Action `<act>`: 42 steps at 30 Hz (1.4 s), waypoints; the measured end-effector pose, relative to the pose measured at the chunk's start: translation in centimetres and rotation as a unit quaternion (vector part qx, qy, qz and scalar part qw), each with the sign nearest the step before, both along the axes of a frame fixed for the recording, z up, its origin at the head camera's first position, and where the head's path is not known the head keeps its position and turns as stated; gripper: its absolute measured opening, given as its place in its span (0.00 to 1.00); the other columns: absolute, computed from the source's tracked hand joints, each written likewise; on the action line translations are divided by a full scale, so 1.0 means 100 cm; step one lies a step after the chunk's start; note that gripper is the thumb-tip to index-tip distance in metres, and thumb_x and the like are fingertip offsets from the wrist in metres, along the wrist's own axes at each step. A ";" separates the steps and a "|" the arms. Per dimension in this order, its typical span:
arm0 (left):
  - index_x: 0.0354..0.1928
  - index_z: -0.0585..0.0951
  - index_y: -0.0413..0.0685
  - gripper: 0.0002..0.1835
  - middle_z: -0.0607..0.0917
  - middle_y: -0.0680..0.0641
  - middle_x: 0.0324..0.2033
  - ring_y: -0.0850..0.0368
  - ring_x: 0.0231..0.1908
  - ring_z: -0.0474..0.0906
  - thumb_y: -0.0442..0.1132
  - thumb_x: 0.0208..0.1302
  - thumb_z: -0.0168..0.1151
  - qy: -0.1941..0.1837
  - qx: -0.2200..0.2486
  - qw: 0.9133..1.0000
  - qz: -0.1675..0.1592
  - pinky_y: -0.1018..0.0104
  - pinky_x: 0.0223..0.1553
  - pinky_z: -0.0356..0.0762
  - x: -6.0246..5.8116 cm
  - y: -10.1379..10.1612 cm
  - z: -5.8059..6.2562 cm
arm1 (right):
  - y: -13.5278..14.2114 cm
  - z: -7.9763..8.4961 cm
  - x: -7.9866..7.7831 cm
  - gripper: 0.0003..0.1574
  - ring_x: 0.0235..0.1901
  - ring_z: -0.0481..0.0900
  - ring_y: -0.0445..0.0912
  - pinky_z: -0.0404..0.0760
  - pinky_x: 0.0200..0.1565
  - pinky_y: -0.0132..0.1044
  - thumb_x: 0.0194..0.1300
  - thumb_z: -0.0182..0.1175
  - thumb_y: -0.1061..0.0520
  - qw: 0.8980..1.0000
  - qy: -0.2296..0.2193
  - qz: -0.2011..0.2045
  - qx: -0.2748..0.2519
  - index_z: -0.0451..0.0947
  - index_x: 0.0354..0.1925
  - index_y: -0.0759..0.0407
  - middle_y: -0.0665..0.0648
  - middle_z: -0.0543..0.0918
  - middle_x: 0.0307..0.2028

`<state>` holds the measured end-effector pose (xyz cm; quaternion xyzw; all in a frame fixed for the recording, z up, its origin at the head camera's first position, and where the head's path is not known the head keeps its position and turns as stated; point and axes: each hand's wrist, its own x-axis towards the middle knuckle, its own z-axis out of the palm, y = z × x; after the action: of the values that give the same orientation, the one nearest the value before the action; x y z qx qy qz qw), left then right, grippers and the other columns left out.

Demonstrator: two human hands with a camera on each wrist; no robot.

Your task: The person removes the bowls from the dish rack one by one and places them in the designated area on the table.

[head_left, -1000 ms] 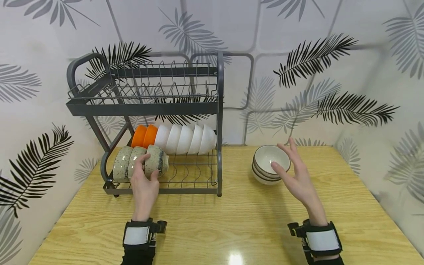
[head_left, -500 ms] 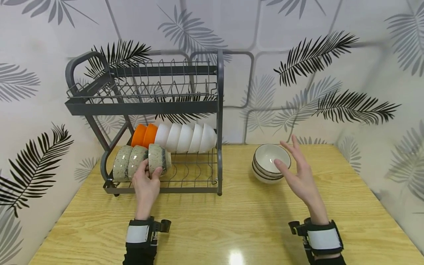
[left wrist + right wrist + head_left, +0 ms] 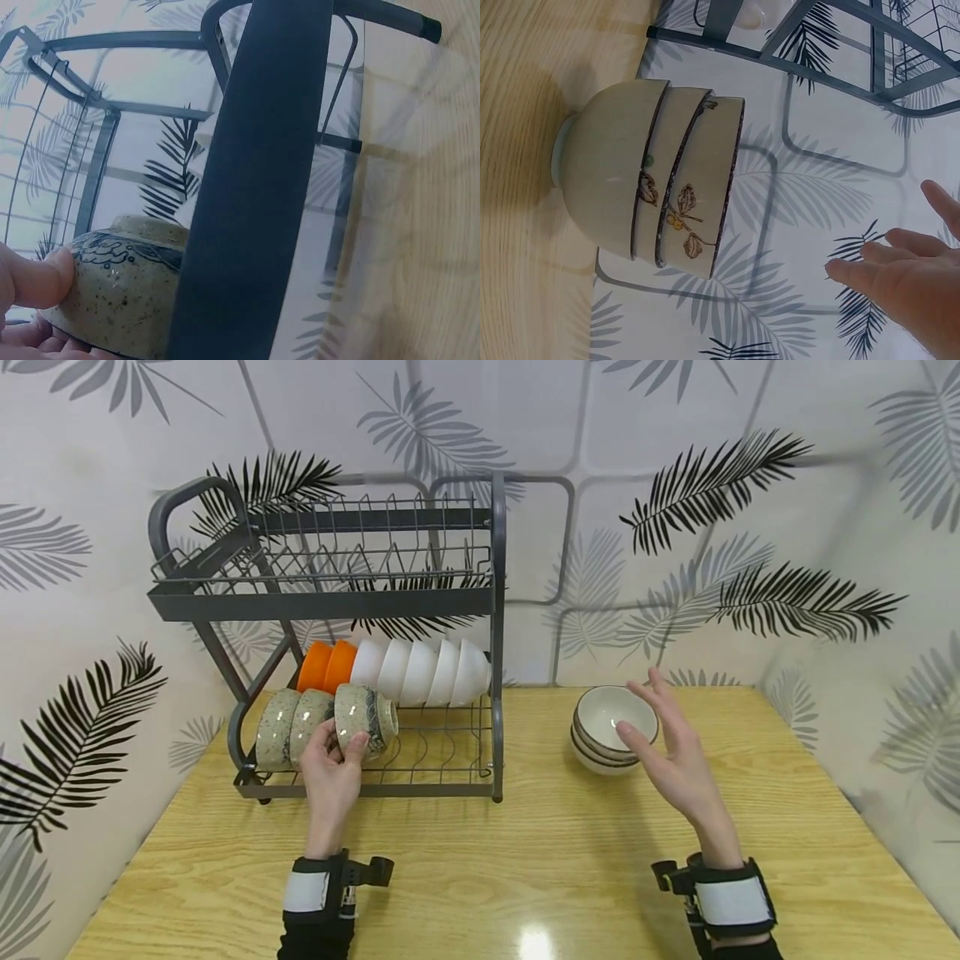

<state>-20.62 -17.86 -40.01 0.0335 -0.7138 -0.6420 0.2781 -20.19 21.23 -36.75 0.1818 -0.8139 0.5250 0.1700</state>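
My left hand [image 3: 330, 783] pinches a speckled beige bowl [image 3: 356, 718] with a dark pattern near its foot, thumb on the outside and fingers at its rim side. That bowl stands on its side in the rack's lower tier, at the right end of a row with two similar speckled bowls [image 3: 276, 731]. In the left wrist view the thumb presses the speckled bowl [image 3: 120, 292], partly hidden by the rack's dark bar. My right hand [image 3: 675, 760] hovers with spread fingers beside a stack of cream bowls [image 3: 611, 722], apart from them in the right wrist view.
The grey two-tier dish rack [image 3: 322, 606] stands at the left on a wooden table [image 3: 480, 868]. Behind the speckled bowls lie two orange bowls [image 3: 315, 667] and a row of several white bowls [image 3: 420, 675]. A leaf-patterned wall [image 3: 600, 435] rises behind.
The left hand's fingers have slipped between the end speckled bowl and its neighbour, and that bowl has shifted right and tilted a little. The right hand has barely moved.
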 end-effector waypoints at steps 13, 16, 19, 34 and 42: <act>0.58 0.71 0.25 0.18 0.78 0.55 0.44 0.66 0.46 0.78 0.28 0.71 0.58 0.080 0.030 0.995 -0.054 0.81 0.50 0.79 0.015 0.010 0.020 | -0.014 0.007 0.013 0.32 0.71 0.64 0.28 0.66 0.68 0.20 0.70 0.54 0.72 0.990 0.090 0.103 0.019 0.67 0.70 0.66 0.64 0.69 0.72; 0.58 0.72 0.24 0.19 0.79 0.56 0.42 0.67 0.41 0.79 0.29 0.70 0.59 0.102 0.021 0.992 -0.071 0.80 0.45 0.80 0.019 0.011 0.024 | -0.018 0.010 0.018 0.32 0.71 0.64 0.29 0.70 0.66 0.20 0.70 0.55 0.73 0.987 0.096 0.121 0.030 0.67 0.71 0.65 0.51 0.70 0.73; 0.56 0.73 0.22 0.18 0.80 0.55 0.39 0.68 0.36 0.78 0.31 0.70 0.60 0.137 0.001 0.986 -0.095 0.80 0.41 0.80 0.023 0.013 0.027 | -0.022 0.012 0.022 0.33 0.71 0.65 0.30 0.71 0.65 0.21 0.69 0.56 0.73 0.985 0.103 0.137 0.036 0.67 0.70 0.65 0.46 0.69 0.73; 0.47 0.79 0.28 0.10 0.73 0.53 0.31 0.66 0.35 0.70 0.28 0.67 0.62 0.268 -0.173 0.931 -0.177 0.77 0.44 0.71 0.039 0.027 0.038 | -0.042 0.017 0.034 0.37 0.73 0.67 0.38 0.68 0.72 0.30 0.61 0.60 0.78 0.971 0.132 0.193 0.040 0.70 0.68 0.66 0.55 0.71 0.72; 0.47 0.80 0.35 0.12 0.77 0.46 0.32 0.59 0.33 0.71 0.38 0.70 0.61 0.311 -0.241 0.887 -0.241 0.72 0.40 0.73 0.042 0.037 0.043 | -0.052 0.017 0.034 0.39 0.73 0.68 0.45 0.66 0.74 0.32 0.58 0.64 0.75 0.955 0.219 0.196 0.043 0.71 0.68 0.65 0.62 0.73 0.70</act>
<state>-16.40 -14.15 -35.69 -0.4091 -0.7098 -0.4748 0.3216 -16.78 16.03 -35.08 0.4553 -0.7271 0.4596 0.2297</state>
